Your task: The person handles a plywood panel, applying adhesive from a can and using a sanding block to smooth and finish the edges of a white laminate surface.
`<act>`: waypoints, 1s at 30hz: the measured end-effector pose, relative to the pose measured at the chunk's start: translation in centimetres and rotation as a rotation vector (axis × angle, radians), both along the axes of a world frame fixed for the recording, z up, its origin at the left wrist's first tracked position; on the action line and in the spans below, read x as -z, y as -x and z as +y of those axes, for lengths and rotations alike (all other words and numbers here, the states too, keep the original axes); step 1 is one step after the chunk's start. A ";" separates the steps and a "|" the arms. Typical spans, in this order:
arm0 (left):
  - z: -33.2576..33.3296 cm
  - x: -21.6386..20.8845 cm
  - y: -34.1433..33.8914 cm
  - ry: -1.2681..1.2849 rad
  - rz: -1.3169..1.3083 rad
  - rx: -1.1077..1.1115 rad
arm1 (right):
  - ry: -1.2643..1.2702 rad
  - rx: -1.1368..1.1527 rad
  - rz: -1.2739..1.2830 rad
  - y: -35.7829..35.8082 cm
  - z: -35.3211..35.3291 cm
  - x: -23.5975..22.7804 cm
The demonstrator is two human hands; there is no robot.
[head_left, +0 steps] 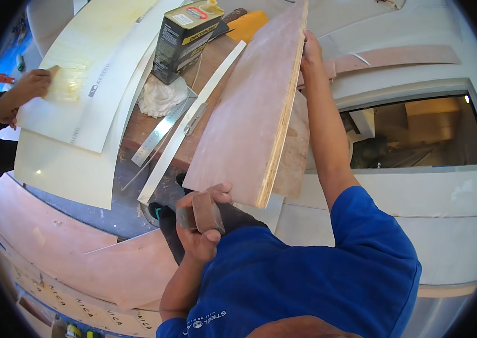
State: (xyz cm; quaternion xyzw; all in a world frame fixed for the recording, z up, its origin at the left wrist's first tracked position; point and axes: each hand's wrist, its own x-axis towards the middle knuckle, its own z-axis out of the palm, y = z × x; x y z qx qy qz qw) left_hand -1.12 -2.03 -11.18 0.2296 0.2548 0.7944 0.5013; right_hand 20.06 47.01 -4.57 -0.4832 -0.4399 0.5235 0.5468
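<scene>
My left hand [198,239], palm turned up, has its fingers and thumb closed round a small brown block [207,212] that looks like a sanding block. Just beyond it is the near end of a plywood panel [244,124] with a smooth pinkish face, tilted up on its long edge. At the panel's far end my right hand [311,53] grips the edge, some of its fingers hidden behind the board. A long pale strip [193,121] lies left of the panel, with a grey utility knife [195,119] on it and a steel ruler [162,132] alongside.
A black metal can [185,42] and a crumpled white cloth [163,96] stand on the brown work board. At left, a co-worker's hand [33,84] spreads yellowish glue on white laminate sheets [69,163]. Thin pinkish panels [52,219] lie lower left; a framed opening [418,135] is at right.
</scene>
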 end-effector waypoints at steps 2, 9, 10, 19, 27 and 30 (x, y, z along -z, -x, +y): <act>0.0 0.4 -0.2 -0.030 -0.003 -0.010 | -0.008 -0.037 0.020 0.5 0.3 -0.5; 0.9 1.7 -0.4 -0.186 -0.001 -0.057 | -0.015 -0.037 -0.149 0.9 1.1 -1.3; 1.0 1.9 -0.2 -0.210 -0.010 -0.061 | -0.028 -0.042 -0.184 1.1 0.9 -1.5; 1.6 2.9 0.6 -0.258 -0.040 0.017 | -0.095 0.106 -0.451 2.8 -0.5 -2.1; 1.6 2.9 0.9 -0.284 -0.034 0.012 | -0.162 0.056 -0.515 0.6 1.3 -1.8; 1.6 2.9 1.3 -0.281 -0.038 0.031 | -0.118 0.048 -0.507 -1.5 3.2 -1.7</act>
